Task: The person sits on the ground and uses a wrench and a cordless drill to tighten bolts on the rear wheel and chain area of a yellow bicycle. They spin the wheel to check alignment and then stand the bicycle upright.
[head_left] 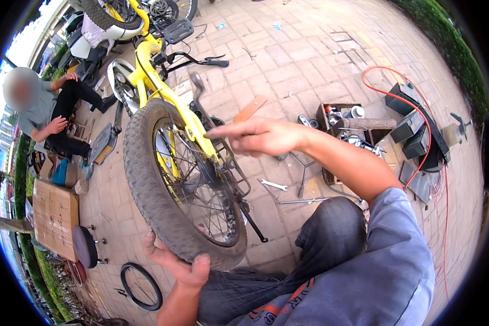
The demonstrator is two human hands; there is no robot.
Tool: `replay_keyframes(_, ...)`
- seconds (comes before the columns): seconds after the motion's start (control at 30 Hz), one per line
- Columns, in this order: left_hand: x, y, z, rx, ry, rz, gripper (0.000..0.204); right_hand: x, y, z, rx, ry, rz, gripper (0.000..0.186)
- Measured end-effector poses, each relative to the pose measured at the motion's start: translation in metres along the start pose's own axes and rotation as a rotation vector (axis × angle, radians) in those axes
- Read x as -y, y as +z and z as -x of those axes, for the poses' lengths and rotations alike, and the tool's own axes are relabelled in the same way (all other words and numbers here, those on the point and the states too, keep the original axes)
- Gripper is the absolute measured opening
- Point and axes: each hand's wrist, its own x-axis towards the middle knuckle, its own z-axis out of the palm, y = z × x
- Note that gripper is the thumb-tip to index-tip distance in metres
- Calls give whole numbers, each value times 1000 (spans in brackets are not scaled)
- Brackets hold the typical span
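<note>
Pale bricks (299, 65) are covering the ground outdoors, and green bushes (445, 38) are growing along the edge. 1 yellow bike (171, 103) is resting right in front of the person, with its fat tire (163, 212) facing them. Their left hand (182, 266) is holding the near end of the tire, with the thumb and fingers spreading wide around it. Their right hand (255, 137) is pointing 1 finger at the yellow frame, with the other fingers bending loosely and holding nothing that is showing; I cannot tell if the fingertip is touching. 1 silver wrench (274, 185) is lying on the bricks to the right of the wheel. Past it, 1 tool box (321, 117) is sitting near a red hose (430, 136). On the left, another person (38, 117) is sitting, and a cardboard box (54, 217) is standing beside a round stool (85, 247).
</note>
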Motion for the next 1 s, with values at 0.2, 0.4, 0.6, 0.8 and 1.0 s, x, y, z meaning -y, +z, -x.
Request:
replay_keyframes(0.2, -1, 4, -4, 68, 10, -9, 102, -98, -19, -11, -33, 50, 666, 51)
replay_keyframes(0.4, -2, -1, 3, 11, -13, -46, 102, -47, 14, 26, 426, 389, -92, 42)
replay_keyframes(0.6, -4, 2, 0, -21, -27, -78, 102, -12, -21, -21, -114, -19, -127, 50)
replay_keyframes(0.8, -6, 5, -2, -10, -27, -84, 101, -109, -18, -19, 156, 235, 789, 61)
replay_keyframes(1.0, -5, 4, -2, -15, 16, -143, 101, -80, 42, 42, 593, 204, 42, 46)
